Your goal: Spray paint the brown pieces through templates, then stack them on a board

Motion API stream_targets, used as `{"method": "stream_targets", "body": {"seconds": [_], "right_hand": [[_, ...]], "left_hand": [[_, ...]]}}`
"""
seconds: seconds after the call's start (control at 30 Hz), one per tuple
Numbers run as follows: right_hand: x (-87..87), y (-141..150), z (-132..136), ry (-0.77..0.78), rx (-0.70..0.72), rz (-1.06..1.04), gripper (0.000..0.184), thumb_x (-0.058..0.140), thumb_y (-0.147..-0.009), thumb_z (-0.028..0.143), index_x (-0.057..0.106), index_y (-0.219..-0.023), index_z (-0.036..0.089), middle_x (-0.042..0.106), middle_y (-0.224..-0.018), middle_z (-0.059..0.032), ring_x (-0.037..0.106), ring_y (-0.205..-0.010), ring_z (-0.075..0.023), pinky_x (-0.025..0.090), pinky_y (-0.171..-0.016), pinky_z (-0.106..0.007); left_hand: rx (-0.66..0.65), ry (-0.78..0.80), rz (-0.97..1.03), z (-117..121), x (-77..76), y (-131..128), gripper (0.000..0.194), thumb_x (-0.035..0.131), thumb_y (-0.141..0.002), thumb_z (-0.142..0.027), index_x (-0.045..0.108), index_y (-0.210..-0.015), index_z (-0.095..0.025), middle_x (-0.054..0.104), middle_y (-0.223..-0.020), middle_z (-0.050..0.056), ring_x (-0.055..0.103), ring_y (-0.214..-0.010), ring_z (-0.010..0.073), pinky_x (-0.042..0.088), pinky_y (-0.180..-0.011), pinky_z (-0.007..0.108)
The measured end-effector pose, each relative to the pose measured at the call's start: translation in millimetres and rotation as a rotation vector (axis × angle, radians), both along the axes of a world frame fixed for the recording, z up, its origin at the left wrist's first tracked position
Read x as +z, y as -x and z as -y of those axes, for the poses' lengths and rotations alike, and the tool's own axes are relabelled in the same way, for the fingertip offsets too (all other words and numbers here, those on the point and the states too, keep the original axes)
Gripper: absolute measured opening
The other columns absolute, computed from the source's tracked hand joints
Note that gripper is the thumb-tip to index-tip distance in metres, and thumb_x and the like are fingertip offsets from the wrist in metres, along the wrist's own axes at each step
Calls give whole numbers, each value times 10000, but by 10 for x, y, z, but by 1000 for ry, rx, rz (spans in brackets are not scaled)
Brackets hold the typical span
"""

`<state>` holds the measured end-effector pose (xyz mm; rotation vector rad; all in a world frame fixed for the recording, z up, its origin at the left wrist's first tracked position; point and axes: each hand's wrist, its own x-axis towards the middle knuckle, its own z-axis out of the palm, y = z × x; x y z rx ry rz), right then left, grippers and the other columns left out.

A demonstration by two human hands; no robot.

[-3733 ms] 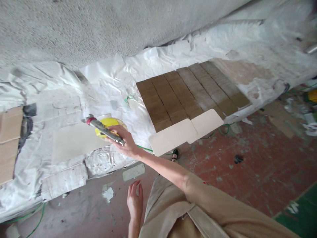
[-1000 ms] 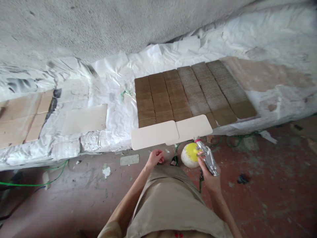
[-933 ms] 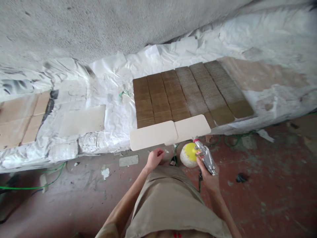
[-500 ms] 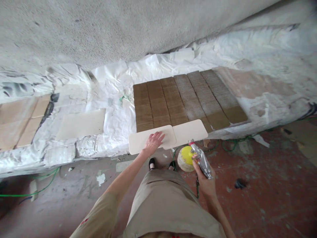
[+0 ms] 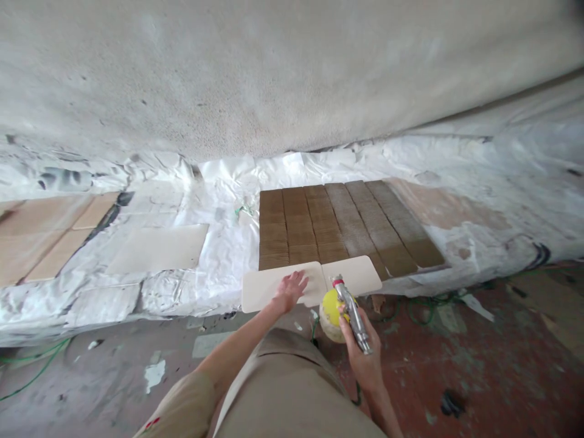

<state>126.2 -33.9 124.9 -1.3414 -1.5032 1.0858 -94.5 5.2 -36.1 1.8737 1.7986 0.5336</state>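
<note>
My right hand (image 5: 362, 359) is closed round a metal spray gun (image 5: 352, 311) with a yellow cup (image 5: 332, 304), held just in front of the bench edge. My left hand (image 5: 291, 289) lies flat with fingers spread on a pale rounded board (image 5: 262, 287). A second pale board (image 5: 360, 275) sits beside it to the right. Behind both boards lie several rows of brown tiles (image 5: 337, 222) on white plastic sheeting (image 5: 228, 243).
A grey rough wall (image 5: 255, 73) rises behind the bench. Another pale sheet (image 5: 159, 248) and cardboard pieces (image 5: 41, 234) lie to the left. Green hose (image 5: 424, 301) trails on the red-brown floor (image 5: 493, 365), with scraps scattered about.
My right hand carried the spray gun from the left of the bench to in front of the boards. My left hand rose from my side and came down flat on the left board.
</note>
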Motion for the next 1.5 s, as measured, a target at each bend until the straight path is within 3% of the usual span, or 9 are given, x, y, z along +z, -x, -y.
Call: {"method": "stream_targets", "body": {"seconds": [0.2, 0.43, 0.7, 0.97, 1.2, 1.5], "right_hand": [[66, 210, -115, -60, -18, 9, 217, 645, -834, 376, 651, -914, 175, 704, -858, -66, 678, -804, -216, 559, -747, -308], [-57, 316, -127, 6, -30, -19, 294, 664, -816, 438, 647, -922, 164, 711, -887, -77, 668, -818, -228, 552, -784, -341], [-107, 334, -126, 68, -49, -47, 336, 681, -800, 486, 652, -905, 169, 716, -878, -74, 664, -813, -229, 547, -717, -315], [-146, 285, -116, 8, -59, -19, 294, 672, -820, 441, 645, -917, 165, 698, -911, -79, 643, -811, -213, 535, -705, -304], [-121, 201, -128, 11, -105, -1, 314, 671, -812, 455, 631, -932, 167, 693, -877, -66, 643, -806, -216, 532, -732, -311], [-58, 202, -149, 4, -39, 4, 274, 657, -820, 433, 622, -864, 165, 654, -779, -42, 614, -725, -185, 524, -691, -282]], "left_hand": [[-24, -48, -37, -50, -21, -73, 525, 671, -789, -110, 614, -1278, -295, 473, -1476, 144, 428, -1353, 373, 368, -1053, 556], [-40, -64, -52, -66, -69, -123, 565, 634, -798, -84, 574, -1324, -282, 457, -1489, 153, 419, -1371, 358, 371, -1058, 550], [-30, -69, -39, 13, -87, -142, 601, 546, -817, -25, 549, -1364, -275, 414, -1519, 155, 350, -1425, 335, 314, -1106, 557], [-41, -76, -12, -11, -165, -126, 574, 529, -809, -43, 572, -1351, -225, 419, -1510, 178, 349, -1421, 357, 321, -1096, 581], [-35, -101, -1, 55, -152, -99, 564, 496, -840, -119, 541, -1384, -262, 420, -1514, 146, 328, -1429, 367, 294, -1133, 605], [-96, -36, -209, -24, -65, -93, 512, 535, -867, -178, 536, -1377, -225, 425, -1507, 175, 364, -1408, 380, 354, -1094, 569]]}}
